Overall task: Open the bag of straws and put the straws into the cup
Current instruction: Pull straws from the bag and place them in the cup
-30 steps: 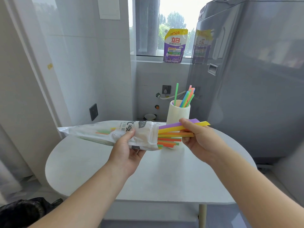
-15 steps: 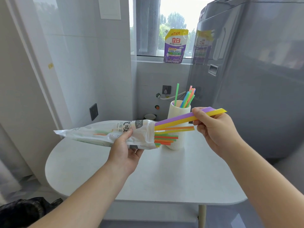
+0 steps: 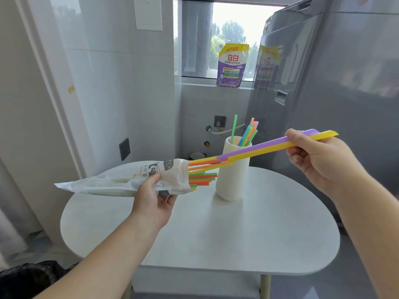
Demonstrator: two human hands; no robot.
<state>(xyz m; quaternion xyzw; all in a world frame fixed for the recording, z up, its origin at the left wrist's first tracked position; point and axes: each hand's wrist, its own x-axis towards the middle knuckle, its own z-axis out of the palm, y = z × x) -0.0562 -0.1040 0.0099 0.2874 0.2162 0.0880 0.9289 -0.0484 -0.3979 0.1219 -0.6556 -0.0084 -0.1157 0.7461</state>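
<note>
- Left hand [image 3: 151,203]: grips the straw bag [image 3: 121,182] just behind its open mouth, thumb pressed on the upper face and fingers curled underneath. The bag is held in the air over the white table [image 3: 216,234], roughly level, with its mouth pointing right toward the cup [image 3: 233,173].
- Bag print: whitish film, text running sideways. A small word reads "Straw". The large dark characters beside it are partly under the thumb, so I did not transcribe them.
- Bag straws [image 3: 203,178]: orange, green and yellow ends fan out of the mouth, just left of the cup wall.
- Right hand [image 3: 319,160]: pinches a purple straw [image 3: 259,147] and a yellow straw [image 3: 269,150] together near their far ends, thumb on top and fingers curled below. Both slant down-left across the front of the cup's upper part.
- The purple straw's near end is clear of the bag mouth (for the yellow one I cannot tell, as it merges with other yellow and orange straws there).
- Cup: white, ribbed, upright on the table. It holds a thin green straw [image 3: 233,128] standing nearly vertical at the left, and a bundle of thin straws [image 3: 248,134] in blue, green and pink leaning right.
- Window ledge: purple-and-yellow detergent pouch [image 3: 232,65], legible "立白" in red and "150克" along the top. The smaller lines are too fine to read.
- Right of the table: a grey appliance [image 3: 345,83], its side mirroring the pouch.
- Back wall: power socket [image 3: 219,121] behind the cup.
</note>
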